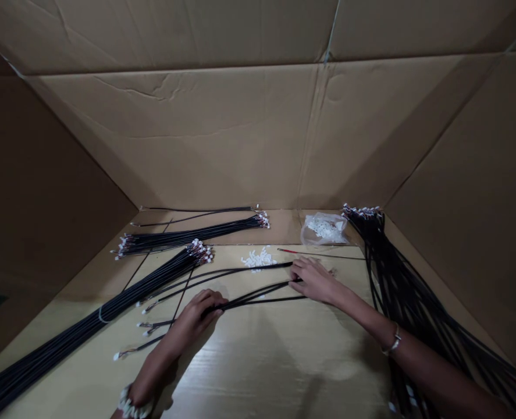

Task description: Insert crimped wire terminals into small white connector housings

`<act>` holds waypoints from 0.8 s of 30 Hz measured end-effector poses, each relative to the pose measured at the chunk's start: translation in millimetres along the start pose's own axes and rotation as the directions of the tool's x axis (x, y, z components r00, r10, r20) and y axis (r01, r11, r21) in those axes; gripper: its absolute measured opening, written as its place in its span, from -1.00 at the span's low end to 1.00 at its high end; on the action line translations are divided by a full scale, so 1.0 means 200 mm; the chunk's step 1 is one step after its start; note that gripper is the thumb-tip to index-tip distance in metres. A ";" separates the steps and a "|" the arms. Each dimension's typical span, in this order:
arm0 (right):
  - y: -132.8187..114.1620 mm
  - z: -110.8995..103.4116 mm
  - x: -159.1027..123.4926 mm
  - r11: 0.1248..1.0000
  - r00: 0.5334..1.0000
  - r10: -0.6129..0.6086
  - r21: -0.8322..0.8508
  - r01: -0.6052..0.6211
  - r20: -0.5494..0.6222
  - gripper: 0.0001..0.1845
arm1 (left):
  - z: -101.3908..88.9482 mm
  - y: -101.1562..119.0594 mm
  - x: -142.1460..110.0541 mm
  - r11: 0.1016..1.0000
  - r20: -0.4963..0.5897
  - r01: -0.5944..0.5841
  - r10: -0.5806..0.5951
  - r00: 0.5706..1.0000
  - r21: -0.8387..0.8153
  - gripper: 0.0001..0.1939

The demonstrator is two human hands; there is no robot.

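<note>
Several thin black cables [258,293] run between my two hands, their white connectors fanned out to the left. My left hand [199,315] is closed around a few of them near that end. Farther right, the fingers of my right hand [312,279] are bent down over the cables, closed on them; its fingertips partly hide the strands. Two more cables [223,272] lie just behind, reaching under my right fingers. Close behind the hands is a small pile of white connector housings [258,259].
A tied cable bundle [105,308] crosses the left side, with another bundle [188,233] behind it. A clear bag of white parts [325,227] sits at the back. Many loose cables [397,279] hang along the right. Cardboard walls [223,134] enclose the table.
</note>
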State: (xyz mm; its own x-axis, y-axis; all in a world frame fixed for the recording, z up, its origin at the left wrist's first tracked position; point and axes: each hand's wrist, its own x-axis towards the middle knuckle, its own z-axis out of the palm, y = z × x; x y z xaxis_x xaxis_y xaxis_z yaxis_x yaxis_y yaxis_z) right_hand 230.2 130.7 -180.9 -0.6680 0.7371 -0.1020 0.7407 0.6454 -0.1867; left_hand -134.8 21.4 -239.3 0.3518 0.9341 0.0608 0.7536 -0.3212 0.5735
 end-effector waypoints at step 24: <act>0.13 -0.04 -0.14 0.994 0.994 0.029 0.106 -0.018 -0.103 -0.74 | -0.16 -0.01 -0.05 0.989 -0.122 0.064 -0.048 0.991 0.133 -0.65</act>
State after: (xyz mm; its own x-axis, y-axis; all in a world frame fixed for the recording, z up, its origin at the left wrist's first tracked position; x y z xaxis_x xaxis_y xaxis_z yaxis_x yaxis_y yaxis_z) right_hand 268.9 127.9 -174.1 -0.6357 0.7719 -0.0063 0.7404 0.6074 -0.2878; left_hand -157.1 16.6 -215.5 0.2448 0.9604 0.1330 0.8419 -0.2786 0.4622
